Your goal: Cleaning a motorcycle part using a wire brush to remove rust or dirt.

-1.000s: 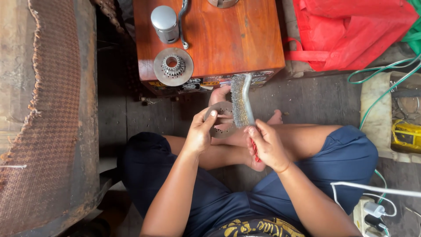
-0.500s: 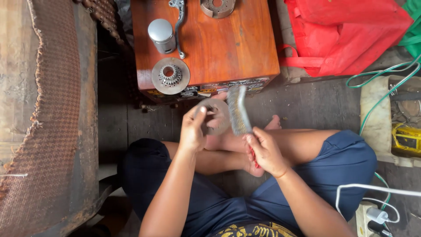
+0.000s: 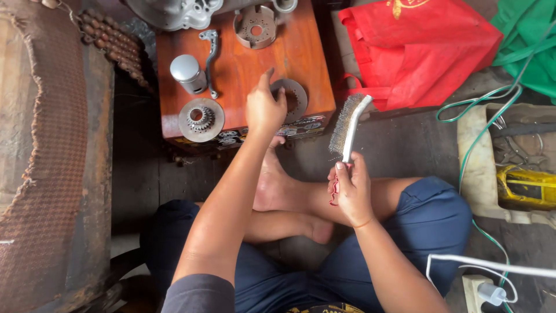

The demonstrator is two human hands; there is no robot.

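Note:
My left hand [image 3: 264, 107] reaches forward over the low wooden table [image 3: 243, 64] and holds a round metal disc [image 3: 292, 97] down on its near right part. My right hand [image 3: 350, 188] stays above my crossed legs, gripping the white handle of a wire brush [image 3: 347, 123] that points up and away, bristles to the left. On the table also lie a toothed gear plate [image 3: 201, 119], a grey piston [image 3: 187, 73], a bent metal lever [image 3: 210, 49] and a round slotted part [image 3: 255, 24].
A red cloth bag [image 3: 423, 46] lies right of the table, with green fabric [image 3: 530, 40] and a green cable [image 3: 475, 110] beyond. A yellow device [image 3: 527, 186] sits in a tray at right. A worn brown mat [image 3: 43, 156] fills the left. A white cable and plug [image 3: 489, 290] lie bottom right.
My left hand has carried the metal disc from in front of my legs forward onto the table. The brush hand has separated from it and stayed near my knee. The view tilted up.

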